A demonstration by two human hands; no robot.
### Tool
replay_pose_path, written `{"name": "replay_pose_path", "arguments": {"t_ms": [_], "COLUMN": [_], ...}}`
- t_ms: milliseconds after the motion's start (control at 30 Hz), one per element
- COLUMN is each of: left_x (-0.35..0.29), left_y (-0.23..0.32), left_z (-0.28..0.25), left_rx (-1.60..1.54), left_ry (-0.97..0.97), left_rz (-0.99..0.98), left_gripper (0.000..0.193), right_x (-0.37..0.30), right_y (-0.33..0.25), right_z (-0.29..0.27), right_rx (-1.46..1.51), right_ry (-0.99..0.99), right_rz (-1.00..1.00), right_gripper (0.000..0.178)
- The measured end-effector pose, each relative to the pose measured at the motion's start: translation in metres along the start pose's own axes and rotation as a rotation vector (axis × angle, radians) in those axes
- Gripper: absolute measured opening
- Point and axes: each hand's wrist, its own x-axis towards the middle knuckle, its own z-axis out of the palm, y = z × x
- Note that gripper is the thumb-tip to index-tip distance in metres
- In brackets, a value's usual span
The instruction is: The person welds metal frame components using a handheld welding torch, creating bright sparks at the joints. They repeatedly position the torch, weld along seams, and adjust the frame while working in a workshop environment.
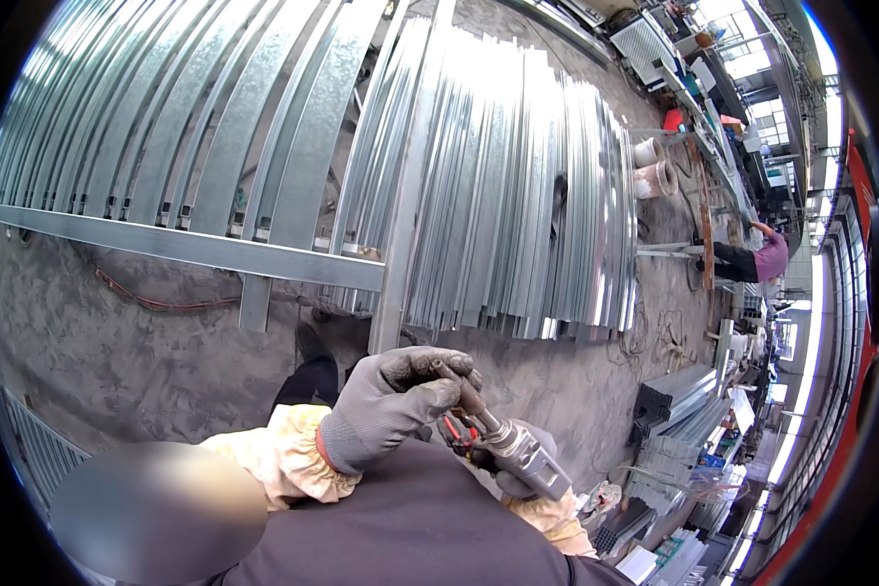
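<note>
In a grey work glove, my left hand (pixel 391 402) is closed, its thumb and fingers pinching the narrow front end of a silver hand tool with a tapered tube nose (pixel 518 451). My right hand (pixel 540 439), also gloved, is wrapped round the tool's body from behind; most of its fingers are hidden. The tool slants, its nose up toward my left fingers and its blocky end down to the right. A red and black piece (pixel 459 432) shows between my hands; its kind is unclear. Cream sleeves (pixel 283 454) cover both forearms.
A galvanized steel frame (pixel 215 256) with parallel slats stands ahead on the left. Beside it lies a wide stack of steel profiles (pixel 518 195). A red hose (pixel 156 301) trails on the concrete floor. A person in a purple top (pixel 772 256) works at the far right, near steel stacks (pixel 684 410).
</note>
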Motion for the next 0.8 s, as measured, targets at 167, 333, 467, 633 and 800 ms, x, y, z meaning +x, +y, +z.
{"name": "replay_pose_path", "arguments": {"t_ms": [167, 333, 467, 633, 800], "left_x": [-0.004, -0.002, -0.004, 0.000, 0.004], "left_y": [-0.002, -0.010, -0.013, -0.011, -0.014], "left_z": [-0.013, -0.019, -0.020, -0.020, -0.019], "left_rx": [0.060, 0.073, 0.093, 0.158, 0.059], "left_ry": [-0.235, -0.388, -0.392, -0.416, -0.354], "left_rz": [0.014, 0.099, 0.145, 0.180, 0.110], "left_gripper": [0.028, 0.029, 0.029, 0.027, 0.027], "right_x": [0.002, 0.005, 0.000, -0.002, 0.001], "right_y": [0.029, 0.050, 0.049, 0.061, 0.056], "right_z": [-0.018, -0.031, -0.026, -0.024, -0.029], "right_rx": [-0.055, -0.103, -0.060, 0.066, 0.139], "right_ry": [-0.016, -0.049, -0.005, 0.039, 0.000], "right_rz": [-0.121, -0.269, -0.224, -0.175, -0.194], "right_gripper": [0.067, 0.060, 0.045, 0.054, 0.055]}}
